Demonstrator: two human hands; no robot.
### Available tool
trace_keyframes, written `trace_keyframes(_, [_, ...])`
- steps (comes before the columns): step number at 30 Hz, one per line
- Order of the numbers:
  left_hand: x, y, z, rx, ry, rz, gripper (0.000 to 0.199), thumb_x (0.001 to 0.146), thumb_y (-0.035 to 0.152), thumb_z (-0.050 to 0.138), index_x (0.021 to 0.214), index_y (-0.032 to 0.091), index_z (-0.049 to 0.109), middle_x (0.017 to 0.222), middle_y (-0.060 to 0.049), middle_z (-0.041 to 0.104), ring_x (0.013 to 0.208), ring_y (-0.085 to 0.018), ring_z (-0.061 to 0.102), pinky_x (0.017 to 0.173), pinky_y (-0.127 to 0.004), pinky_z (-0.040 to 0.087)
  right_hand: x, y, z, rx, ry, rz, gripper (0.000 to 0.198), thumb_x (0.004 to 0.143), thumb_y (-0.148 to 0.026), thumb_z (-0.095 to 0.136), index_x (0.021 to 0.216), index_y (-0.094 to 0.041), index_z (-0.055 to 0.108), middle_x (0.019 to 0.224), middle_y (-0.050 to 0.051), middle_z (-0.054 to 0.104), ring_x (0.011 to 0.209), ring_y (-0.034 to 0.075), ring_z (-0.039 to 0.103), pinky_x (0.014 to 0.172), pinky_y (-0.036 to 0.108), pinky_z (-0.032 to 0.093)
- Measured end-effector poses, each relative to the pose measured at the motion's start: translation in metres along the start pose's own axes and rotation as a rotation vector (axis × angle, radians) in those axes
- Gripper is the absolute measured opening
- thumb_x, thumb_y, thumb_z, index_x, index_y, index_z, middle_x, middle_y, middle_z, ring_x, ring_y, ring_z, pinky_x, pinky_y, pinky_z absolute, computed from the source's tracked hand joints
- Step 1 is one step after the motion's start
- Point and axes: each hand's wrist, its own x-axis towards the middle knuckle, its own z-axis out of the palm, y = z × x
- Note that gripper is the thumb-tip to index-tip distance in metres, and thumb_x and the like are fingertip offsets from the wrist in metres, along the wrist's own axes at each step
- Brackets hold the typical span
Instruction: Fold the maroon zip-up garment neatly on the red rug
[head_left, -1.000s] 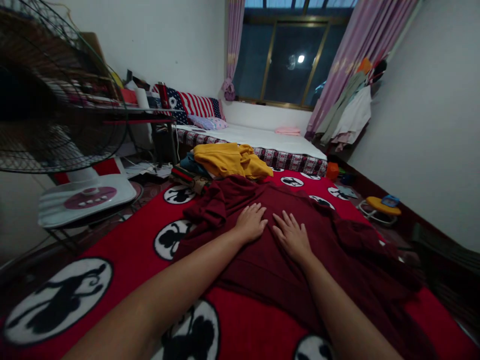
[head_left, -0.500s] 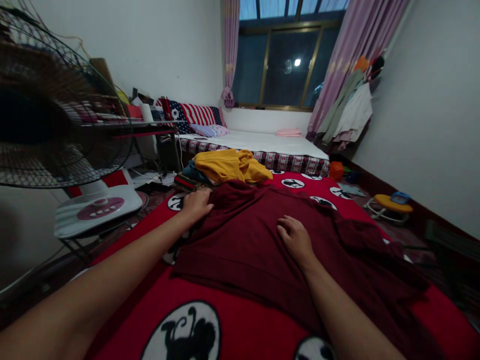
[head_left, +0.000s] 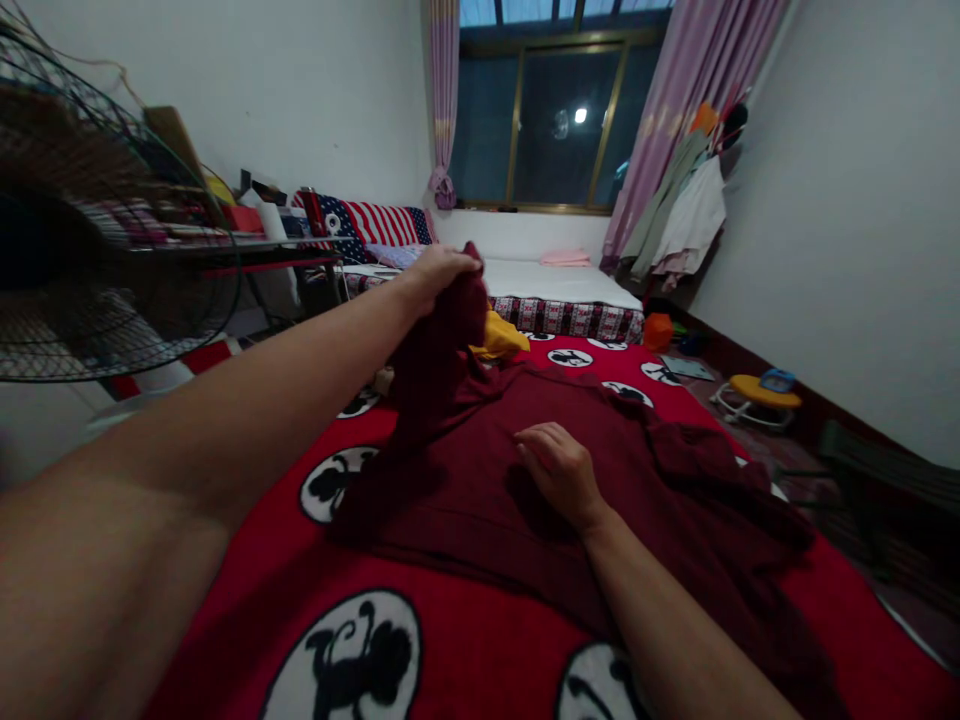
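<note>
A dark red sweatshirt (head_left: 540,420) lies spread over the red blanket (head_left: 480,640), which is patterned with black-and-white cat medallions. My left hand (head_left: 442,268) is closed on part of the garment, probably a sleeve, and holds it up off the bed so that it hangs down in folds. Just above the middle of the sweatshirt hovers my right hand (head_left: 559,465), fingers together and slightly curled, with no cloth visibly gripped. Behind the raised cloth a yellow garment (head_left: 504,335) shows in part.
A fan (head_left: 97,220) stands close on the left, before a cluttered desk (head_left: 300,245). At the back is a second bed (head_left: 570,285) under the window. On the right are a yellow stool (head_left: 761,392) and hanging clothes (head_left: 690,215).
My left hand has risen from the bed with the sweatshirt's left part, which now covers most of the yellow garment. My right hand has shifted a little left and curled.
</note>
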Motion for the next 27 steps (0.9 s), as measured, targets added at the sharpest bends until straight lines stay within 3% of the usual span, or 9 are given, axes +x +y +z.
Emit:
trace_keyframes(3, [-0.015, 0.023, 0.042, -0.369, -0.138, 0.159, 0.053, 0.090, 0.042, 0.056, 0.137, 0.022, 0.042, 0.131, -0.012, 0.056, 0.121, -0.028, 0.055, 0.100, -0.048, 0.043, -0.003, 0.003, -0.003, -0.021, 0.032, 0.097, 0.019, 0.093, -0.032, 0.050, 0.101, -0.022, 0.065, 0.097, 0.007, 0.070, 0.094, 0.020, 0.063, 0.086, 0.034, 0.050])
trace_keyframes(6, [-0.050, 0.011, 0.061, -0.378, -0.312, 0.180, 0.074, 0.077, 0.047, 0.069, 0.141, 0.020, 0.041, 0.139, -0.014, 0.050, 0.126, -0.030, 0.051, 0.102, -0.046, 0.041, -0.005, 0.009, -0.003, 0.043, 0.096, 0.281, 0.025, 0.092, -0.040, 0.050, 0.100, -0.021, 0.065, 0.099, 0.008, 0.070, 0.089, 0.021, 0.066, 0.082, 0.032, 0.051])
trace_keyframes(9, [-0.090, -0.025, 0.051, -0.097, -0.387, 0.120, 0.074, 0.070, 0.048, 0.070, 0.132, 0.013, 0.051, 0.134, -0.016, 0.056, 0.119, -0.029, 0.056, 0.100, -0.041, 0.044, -0.004, 0.017, 0.001, 0.176, 0.137, 0.489, 0.033, 0.091, -0.047, 0.048, 0.098, -0.019, 0.064, 0.092, 0.008, 0.071, 0.072, 0.019, 0.067, 0.070, 0.031, 0.053])
trace_keyframes(11, [-0.118, -0.050, 0.035, 0.205, -0.363, 0.040, 0.068, 0.070, 0.050, 0.068, 0.127, 0.014, 0.057, 0.130, -0.014, 0.060, 0.115, -0.030, 0.059, 0.097, -0.040, 0.046, -0.004, 0.024, 0.005, 0.204, 0.168, 0.559, 0.036, 0.090, -0.047, 0.049, 0.103, -0.017, 0.062, 0.095, 0.009, 0.070, 0.064, 0.018, 0.066, 0.066, 0.031, 0.053])
trace_keyframes(16, [-0.185, -0.092, 0.002, 0.665, -0.441, -0.211, 0.073, 0.064, 0.054, 0.071, 0.127, 0.018, 0.058, 0.122, -0.012, 0.065, 0.107, -0.031, 0.062, 0.089, -0.035, 0.049, -0.005, 0.031, 0.010, -0.043, 0.154, 0.485, 0.042, 0.080, -0.026, 0.053, 0.121, -0.018, 0.056, 0.122, 0.013, 0.058, 0.067, 0.016, 0.063, 0.076, 0.036, 0.054])
trace_keyframes(20, [-0.214, -0.107, -0.007, 0.702, -0.432, -0.337, 0.055, 0.068, 0.047, 0.067, 0.116, 0.020, 0.063, 0.102, -0.008, 0.072, 0.092, -0.027, 0.067, 0.074, -0.030, 0.048, 0.007, 0.026, 0.012, -0.353, -0.094, 0.523, 0.055, 0.079, -0.016, 0.051, 0.133, -0.028, 0.053, 0.136, 0.009, 0.051, 0.073, 0.016, 0.066, 0.069, 0.032, 0.052])
trace_keyframes(23, [-0.217, -0.110, -0.009, 0.623, -0.412, -0.293, 0.035, 0.072, 0.040, 0.062, 0.101, 0.022, 0.069, 0.088, -0.003, 0.073, 0.082, -0.022, 0.067, 0.067, -0.026, 0.046, 0.023, 0.029, 0.014, -0.510, -0.279, 0.486, 0.042, 0.085, -0.016, 0.045, 0.117, -0.030, 0.066, 0.126, 0.007, 0.060, 0.074, 0.018, 0.067, 0.065, 0.030, 0.050])
trace_keyframes(25, [-0.213, -0.106, -0.009, 0.562, -0.372, -0.249, 0.028, 0.073, 0.038, 0.059, 0.092, 0.021, 0.071, 0.082, -0.002, 0.073, 0.077, -0.020, 0.066, 0.065, -0.024, 0.045, 0.035, 0.036, 0.012, -0.506, -0.303, 0.468, 0.038, 0.086, -0.015, 0.042, 0.105, -0.029, 0.072, 0.112, 0.006, 0.067, 0.078, 0.019, 0.068, 0.069, 0.030, 0.049])
trace_keyframes(27, [-0.208, -0.096, -0.008, 0.496, -0.313, -0.213, 0.025, 0.074, 0.039, 0.058, 0.086, 0.020, 0.071, 0.078, -0.002, 0.072, 0.074, -0.019, 0.065, 0.063, -0.024, 0.045, 0.049, 0.046, 0.004, -0.455, -0.223, 0.484, 0.037, 0.082, -0.013, 0.044, 0.103, -0.026, 0.073, 0.103, 0.006, 0.072, 0.086, 0.021, 0.068, 0.076, 0.030, 0.050])
